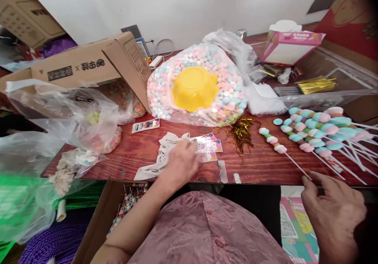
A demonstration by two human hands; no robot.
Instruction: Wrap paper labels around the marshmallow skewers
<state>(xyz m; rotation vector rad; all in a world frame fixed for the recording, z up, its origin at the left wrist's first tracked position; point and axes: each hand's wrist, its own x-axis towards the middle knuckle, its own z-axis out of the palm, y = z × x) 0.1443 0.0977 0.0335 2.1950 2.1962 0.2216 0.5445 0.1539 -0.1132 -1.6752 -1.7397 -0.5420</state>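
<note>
My right hand (333,209) pinches the lower end of a white stick between thumb and forefinger. On that stick is a marshmallow skewer (273,140) in white, pink, blue and green, lying on the table. Fingers curled together, my left hand (183,159) is at the left end of several printed cards (208,145) with colourful edges. Its fingertips are partly hidden, and they seem to grip a card. A crumpled pale cloth glove (163,151) lies beside and partly under that hand.
A large bag of marshmallows (233,86) holds a yellow bowl (195,88). More marshmallow skewers (321,128) are piled at right. Gold twist ties (240,132) lie mid-table. A cardboard box (79,67) and plastic bags (65,114) stand at left. One small packet (145,125) lies near the box.
</note>
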